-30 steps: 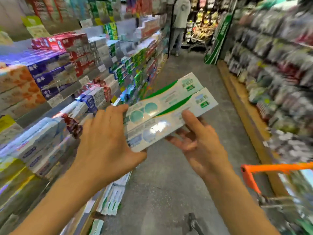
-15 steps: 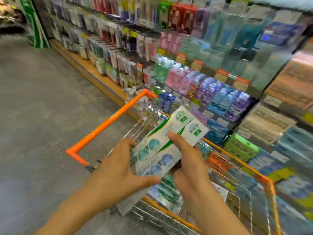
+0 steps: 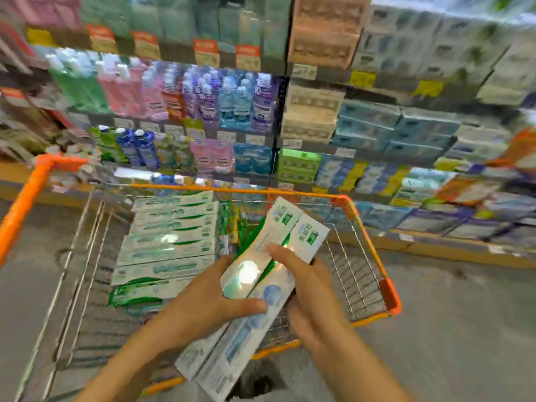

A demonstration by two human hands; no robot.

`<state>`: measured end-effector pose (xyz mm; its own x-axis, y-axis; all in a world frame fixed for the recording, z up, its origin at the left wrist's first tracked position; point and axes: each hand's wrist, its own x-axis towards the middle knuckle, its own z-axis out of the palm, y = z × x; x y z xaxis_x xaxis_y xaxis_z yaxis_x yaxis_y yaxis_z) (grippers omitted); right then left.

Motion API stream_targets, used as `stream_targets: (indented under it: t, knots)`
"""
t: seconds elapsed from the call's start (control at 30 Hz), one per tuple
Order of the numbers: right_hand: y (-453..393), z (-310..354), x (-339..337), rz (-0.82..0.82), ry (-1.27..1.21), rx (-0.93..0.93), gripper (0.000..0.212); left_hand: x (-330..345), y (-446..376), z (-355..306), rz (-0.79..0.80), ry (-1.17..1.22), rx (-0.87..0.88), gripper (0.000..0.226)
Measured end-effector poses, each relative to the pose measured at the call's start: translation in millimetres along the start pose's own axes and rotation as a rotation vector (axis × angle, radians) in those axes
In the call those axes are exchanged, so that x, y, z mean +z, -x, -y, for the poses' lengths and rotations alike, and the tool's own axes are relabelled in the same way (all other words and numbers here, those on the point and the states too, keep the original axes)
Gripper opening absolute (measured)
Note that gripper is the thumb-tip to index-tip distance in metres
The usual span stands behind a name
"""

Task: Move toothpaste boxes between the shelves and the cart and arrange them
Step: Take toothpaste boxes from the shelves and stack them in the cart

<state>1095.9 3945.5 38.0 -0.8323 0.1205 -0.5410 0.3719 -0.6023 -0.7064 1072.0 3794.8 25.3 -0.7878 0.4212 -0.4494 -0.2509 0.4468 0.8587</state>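
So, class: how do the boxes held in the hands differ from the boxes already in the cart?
The held boxes are gripped by both hands above the cart, tilted diagonally; the stacked boxes lie flat in a neat row, crosswise. The held boxes number two; the stacked boxes are several. Both are long white-and-green cartons.

Coloured mouthwash bottles [image 3: 203, 100] stand in rows above stacked tissue packs [image 3: 385, 126], with grey floor [image 3: 464, 329] below.
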Motion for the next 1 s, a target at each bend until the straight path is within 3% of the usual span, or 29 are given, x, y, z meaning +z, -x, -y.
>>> stream_targets:
  t: [0.1, 0.23, 0.3, 0.43, 0.6, 1.0]
  knots:
    - [-11.9, 1.5, -4.9, -0.078, -0.024, -0.02, 0.059, -9.3, -18.3, 1.5, 0.023, -0.027, -0.008, 0.106]
    - [-31.9, 12.5, -38.0, -0.305, -0.068, -0.012, 0.028, -10.0, -43.2, 2.2, -0.028, 0.005, -0.047, 0.063]
    - [-45.4, 22.6, -59.8, -0.387, -0.163, 0.004, 0.009, -9.0, -58.6, 1.3, -0.078, -0.025, -0.055, 0.053]
    - [-89.4, 33.8, -95.9, -0.502, -0.216, 0.024, 0.019, -2.5, -90.5, 1.3, -0.134, -0.02, -0.067, 0.046]
    - [-168.4, 34.7, -121.3, -0.501, -0.123, 0.142, 0.015, 10.5, -129.0, -4.8, -0.226, 0.028, -0.147, 0.035]
    - [-357.4, -8.7, -151.5, -0.471, -0.149, 0.401, 0.018, -18.0, -228.8, -12.8, -0.422, 0.057, -0.127, 0.043]
